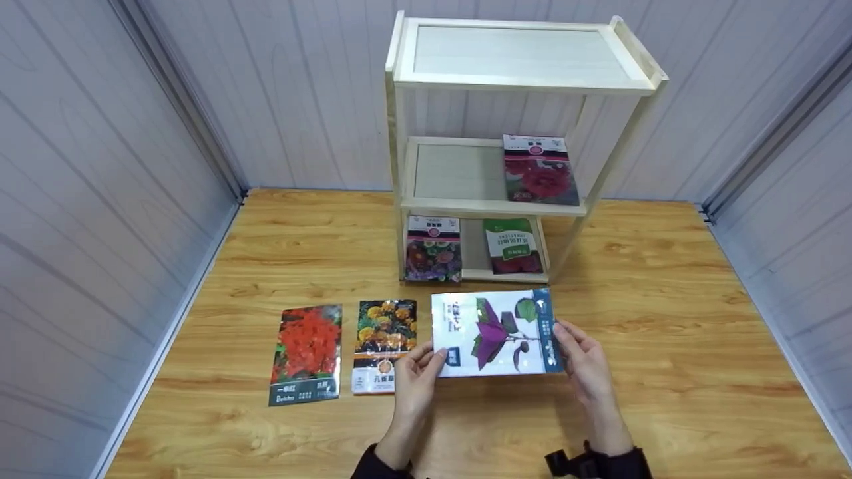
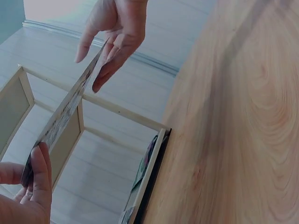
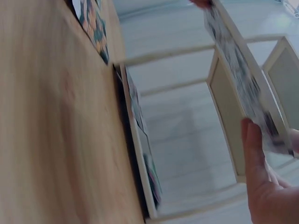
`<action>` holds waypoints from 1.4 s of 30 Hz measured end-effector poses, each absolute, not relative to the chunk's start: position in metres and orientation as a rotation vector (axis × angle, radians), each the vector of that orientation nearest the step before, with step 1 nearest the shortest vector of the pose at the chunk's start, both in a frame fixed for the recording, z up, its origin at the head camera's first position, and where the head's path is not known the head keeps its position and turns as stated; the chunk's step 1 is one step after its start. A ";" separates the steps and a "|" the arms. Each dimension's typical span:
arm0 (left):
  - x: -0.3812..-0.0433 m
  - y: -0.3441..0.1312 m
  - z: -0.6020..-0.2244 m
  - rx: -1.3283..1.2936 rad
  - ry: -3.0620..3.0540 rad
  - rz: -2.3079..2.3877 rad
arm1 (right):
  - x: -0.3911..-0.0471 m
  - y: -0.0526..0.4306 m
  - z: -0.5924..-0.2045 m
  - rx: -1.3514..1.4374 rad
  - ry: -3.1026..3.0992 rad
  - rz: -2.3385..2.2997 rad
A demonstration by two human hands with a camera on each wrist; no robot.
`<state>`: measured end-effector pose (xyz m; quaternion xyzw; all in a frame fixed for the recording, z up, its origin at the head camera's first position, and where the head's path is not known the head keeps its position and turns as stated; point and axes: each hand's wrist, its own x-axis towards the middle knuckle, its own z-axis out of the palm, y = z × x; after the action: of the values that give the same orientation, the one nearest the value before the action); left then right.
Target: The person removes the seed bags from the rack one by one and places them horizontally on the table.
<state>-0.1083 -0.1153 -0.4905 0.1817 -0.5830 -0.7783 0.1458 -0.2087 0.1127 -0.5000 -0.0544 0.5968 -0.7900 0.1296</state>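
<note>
A white seed packet (image 1: 496, 332) with a purple-leaved plant picture and a dark blue end band is held sideways above the table, in front of the shelf. My left hand (image 1: 418, 379) pinches its left edge, thumb on top and fingers beneath. At the banded right edge, my right hand (image 1: 586, 362) holds the packet between thumb and fingers. Both wrist views show the packet (image 2: 70, 107) nearly edge-on. Left of my hands on the table lie an orange-flower packet (image 1: 385, 332), partly covered by the left hand, and a red-flower packet (image 1: 306, 352).
A pale wooden shelf (image 1: 526, 86) stands at the back of the wooden table (image 1: 665, 319). Its middle tier bears a red-flower packet (image 1: 542, 173) at the right. On the bottom tier are a mixed-flower packet (image 1: 432, 249) and a green-and-white packet (image 1: 512, 246). Panelled walls (image 1: 100, 166) enclose the table.
</note>
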 end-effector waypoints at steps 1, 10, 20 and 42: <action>-0.108 -0.116 -0.491 0.515 -1.685 -2.241 | -0.212 0.115 -0.501 -0.177 1.754 -2.261; -0.109 -0.117 -0.493 0.493 -1.701 -2.260 | -0.202 0.107 -0.469 -0.034 1.988 -1.962; -0.111 -0.114 -0.493 0.557 -1.570 -2.265 | -0.192 0.098 -0.479 0.011 1.942 -2.080; -0.127 -0.055 -0.544 0.113 -1.234 -2.272 | -0.221 0.102 -0.594 -0.095 1.709 -2.434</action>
<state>-0.1271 -0.0555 -0.5436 0.0419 -0.4586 -0.8445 0.2734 -0.2213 0.1020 -0.5943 -0.0318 0.5722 -0.8153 0.0829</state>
